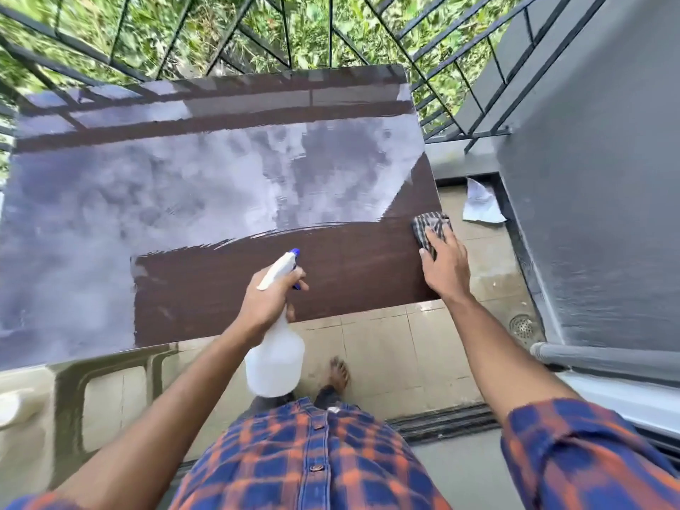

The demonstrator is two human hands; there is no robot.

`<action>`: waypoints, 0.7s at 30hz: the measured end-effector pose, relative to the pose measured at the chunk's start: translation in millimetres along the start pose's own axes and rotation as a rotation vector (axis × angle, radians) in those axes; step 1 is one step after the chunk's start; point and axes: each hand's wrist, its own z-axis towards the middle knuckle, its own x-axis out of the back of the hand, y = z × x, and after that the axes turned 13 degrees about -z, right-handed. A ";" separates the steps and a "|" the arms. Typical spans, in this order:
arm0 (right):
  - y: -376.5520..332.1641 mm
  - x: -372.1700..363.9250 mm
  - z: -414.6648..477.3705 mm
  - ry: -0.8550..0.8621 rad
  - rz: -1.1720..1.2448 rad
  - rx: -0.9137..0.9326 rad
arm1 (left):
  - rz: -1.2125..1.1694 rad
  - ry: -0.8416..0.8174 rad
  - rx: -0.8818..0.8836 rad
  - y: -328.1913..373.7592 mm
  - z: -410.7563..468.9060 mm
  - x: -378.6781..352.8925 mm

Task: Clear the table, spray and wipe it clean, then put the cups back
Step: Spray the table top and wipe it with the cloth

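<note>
While the head view looks down over the dark brown rectangular tabletop (331, 274), its long axis runs left to right across the frame, and nearly all of that surface lies to the left of, and beyond, the checked grey cloth (428, 226). That cloth sits at the table's right edge, close to the near right corner, with the right hand (443, 266) laid flat on it, fingers straight and pressing down. From there, I judge, a wiping pass can only go leftward or away from the body.

Nearer the middle, over the near edge, the left hand (268, 300) is curled round the neck of a translucent white plastic spray bottle (276, 358), forefinger by its blue trigger, nozzle aimed at the far side. A pale sheen covers the far and left parts of the top, either wet film or reflected sky; I cannot tell which. No cups show on the table.
</note>
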 end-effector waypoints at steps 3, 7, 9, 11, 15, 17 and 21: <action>3.3 1.2 -2.7 0.009 0.010 0.018 | 0.032 -0.006 -0.011 0.6 0.9 -5.4; 8.6 -10.5 -46.6 0.022 0.033 0.080 | 0.043 0.004 0.003 -0.4 4.7 -7.2; 15.8 -19.7 -73.2 0.027 0.038 0.119 | 0.041 0.004 0.004 0.0 6.2 -6.9; 26.1 -23.3 -83.6 0.033 0.037 0.123 | 0.032 0.005 0.004 0.9 7.1 -5.2; 32.0 -18.5 -58.9 0.063 0.079 0.091 | 0.023 0.023 0.002 4.3 8.3 4.5; 27.8 -12.6 -33.7 0.083 0.096 0.052 | 0.010 0.044 -0.001 7.4 8.6 10.9; 8.9 3.5 28.8 0.072 0.125 -0.015 | -0.009 0.084 -0.012 11.7 8.0 23.6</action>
